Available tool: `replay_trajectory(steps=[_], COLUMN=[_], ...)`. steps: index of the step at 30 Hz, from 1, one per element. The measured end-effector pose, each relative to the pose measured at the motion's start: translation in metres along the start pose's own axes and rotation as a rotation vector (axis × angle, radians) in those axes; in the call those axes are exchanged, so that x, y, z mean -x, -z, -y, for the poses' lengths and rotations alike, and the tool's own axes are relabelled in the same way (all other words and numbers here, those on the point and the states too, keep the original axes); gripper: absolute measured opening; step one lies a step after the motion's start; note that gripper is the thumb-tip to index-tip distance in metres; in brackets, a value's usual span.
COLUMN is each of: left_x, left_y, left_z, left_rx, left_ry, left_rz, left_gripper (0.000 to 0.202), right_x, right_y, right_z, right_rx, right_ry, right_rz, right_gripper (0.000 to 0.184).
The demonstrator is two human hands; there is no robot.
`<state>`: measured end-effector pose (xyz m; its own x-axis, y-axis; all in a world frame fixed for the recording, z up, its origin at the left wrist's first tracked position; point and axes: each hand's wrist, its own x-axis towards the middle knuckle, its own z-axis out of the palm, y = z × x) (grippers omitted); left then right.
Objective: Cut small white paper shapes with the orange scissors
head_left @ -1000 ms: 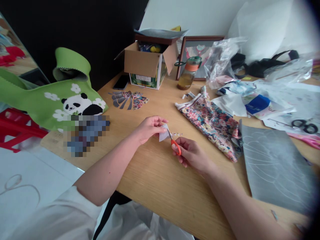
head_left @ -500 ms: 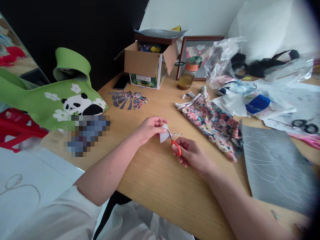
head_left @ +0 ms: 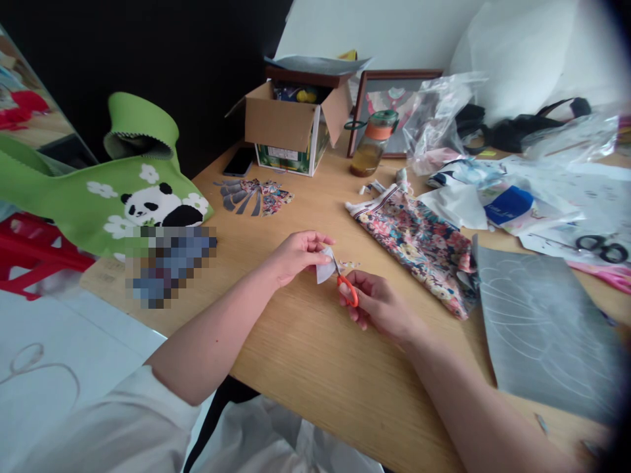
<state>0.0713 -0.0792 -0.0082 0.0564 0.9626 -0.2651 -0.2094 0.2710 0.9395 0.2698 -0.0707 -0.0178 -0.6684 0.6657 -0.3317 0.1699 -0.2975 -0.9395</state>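
At right, dark blur swallows the edge of our grained wooden table [head_left: 305, 381] and grey sheet [head_left: 537, 315]. Our right hand [head_left: 377, 302] and left hand [head_left: 296, 256] nearly meet: one grips orange-ringed scissors [head_left: 351, 292], tips indistinct; the other pinches a thin, pointed scrap [head_left: 325, 271] beside them, its top hidden.

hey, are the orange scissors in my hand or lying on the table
In hand: your right hand grips the orange scissors, their blades at the white piece in your left hand.
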Motion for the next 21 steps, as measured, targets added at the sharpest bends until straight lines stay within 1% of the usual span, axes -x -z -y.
replay_trajectory(steps=[10, 21], left_x=[-0.0013, -0.0014], left_y=[-0.0004, -0.0013], left_z=[0.0017, 0.0016], left_rx=[0.017, 0.024], left_ry=[-0.005, 0.012], left_rz=[0.0, -0.012], left_gripper=[0.035, 0.036], right_x=[0.0022, 0.0002], right_y=[-0.002, 0.0002], right_z=[0.0038, -0.001], right_rx=[0.012, 0.018], right_ry=[-0.016, 0.0], right_rz=[-0.016, -0.014], right_gripper=[0.049, 0.045])
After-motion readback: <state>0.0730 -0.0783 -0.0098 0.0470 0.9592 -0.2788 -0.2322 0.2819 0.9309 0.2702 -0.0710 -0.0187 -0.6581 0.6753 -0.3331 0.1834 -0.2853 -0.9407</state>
